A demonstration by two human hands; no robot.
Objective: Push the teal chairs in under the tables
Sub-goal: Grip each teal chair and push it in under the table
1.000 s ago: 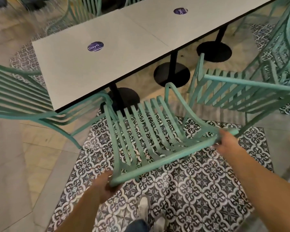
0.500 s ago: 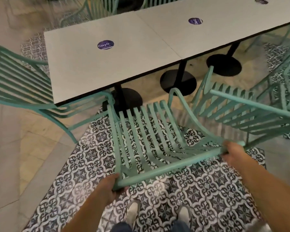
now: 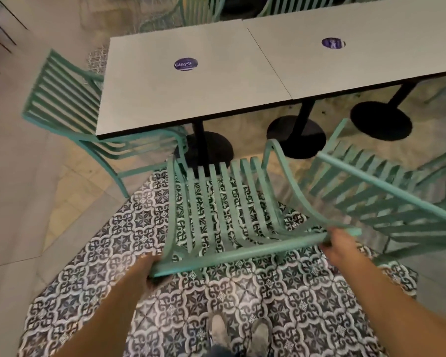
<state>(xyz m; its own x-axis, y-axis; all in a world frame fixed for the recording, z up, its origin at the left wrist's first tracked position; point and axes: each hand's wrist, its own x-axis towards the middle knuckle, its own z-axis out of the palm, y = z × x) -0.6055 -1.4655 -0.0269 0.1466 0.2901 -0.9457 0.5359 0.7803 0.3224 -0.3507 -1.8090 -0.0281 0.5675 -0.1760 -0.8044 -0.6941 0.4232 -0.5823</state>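
Gripping the top rail of the teal slatted metal chair [image 3: 224,215] at both ends, I have my left hand [image 3: 150,273] curled round its left corner and my right hand [image 3: 339,244] wrapped over its right corner, fingers closed on the bar. It stands on the patterned floor tiles [image 3: 281,300] facing the near edge of the grey square bench [image 3: 191,81], its seat front just short of that edge and the black pedestal base [image 3: 206,150]. I judge it stiff and fairly light, likely to scrape or catch on grout, so the rail corners are the right hold. A second teal chair [image 3: 70,109] sits at the bench's left edge, partly tucked. A third teal chair [image 3: 386,199] stands angled to my right, near the adjoining grey bench [image 3: 358,60].
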